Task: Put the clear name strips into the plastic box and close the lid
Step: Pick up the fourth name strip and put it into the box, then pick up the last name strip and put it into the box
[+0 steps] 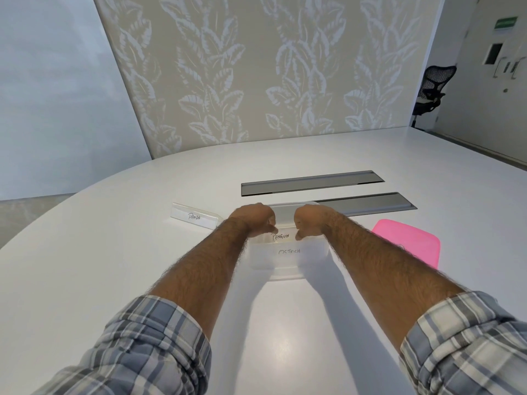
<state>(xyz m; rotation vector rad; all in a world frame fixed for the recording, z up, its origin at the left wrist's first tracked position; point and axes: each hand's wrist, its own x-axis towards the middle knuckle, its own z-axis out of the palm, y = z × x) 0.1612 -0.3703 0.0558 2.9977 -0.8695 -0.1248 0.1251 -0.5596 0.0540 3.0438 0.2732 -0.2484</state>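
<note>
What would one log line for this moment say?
hands: left, right lowering PENGUIN strip into box | inside: OSTRICH strip | out: PANDA strip | lid: off

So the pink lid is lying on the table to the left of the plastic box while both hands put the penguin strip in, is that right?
Not quite. The head view shows the pink lid lying on the table to the right of the plastic box, not the left. The rest holds: the left hand and right hand are both at the penguin strip.
</note>
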